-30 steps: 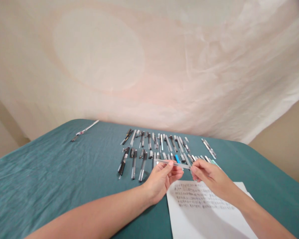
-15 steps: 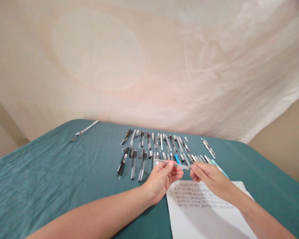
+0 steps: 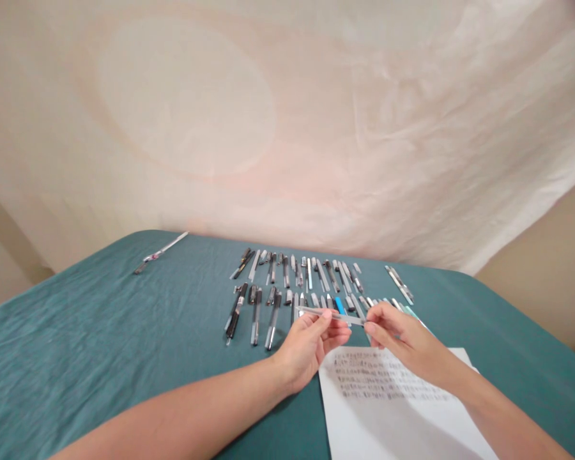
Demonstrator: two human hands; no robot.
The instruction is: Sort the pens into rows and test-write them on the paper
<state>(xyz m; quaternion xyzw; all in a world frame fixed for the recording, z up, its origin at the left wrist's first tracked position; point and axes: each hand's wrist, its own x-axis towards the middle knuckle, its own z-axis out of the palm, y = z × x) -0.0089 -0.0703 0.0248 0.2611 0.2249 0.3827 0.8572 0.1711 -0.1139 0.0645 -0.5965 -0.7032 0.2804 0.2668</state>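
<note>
Between the thumb and fingers of my left hand (image 3: 311, 345) lies a slim, translucent pen barrel (image 3: 341, 317), its pointed end to the left. My right hand (image 3: 400, 335) pinches at the barrel's right end; whether a separate small part sits in those fingertips is hidden. Both hands are raised over the near row of pens, just beyond a white sheet of paper (image 3: 364, 425) with lines of dark handwriting. A blue pen (image 3: 340, 305) shows right behind the barrel.
Two rows of pens and caps lie on the green tablecloth (image 3: 100, 319), with black pens (image 3: 237, 311) at the near row's left. A few pens (image 3: 399, 284) lie apart on the right. Another bundle of slim pens (image 3: 160, 253) is far left. A pale cloth (image 3: 268, 128) hangs behind.
My right hand has turned slightly and its fingers have shifted at the barrel's right end. My left hand keeps its hold almost unmoved.
</note>
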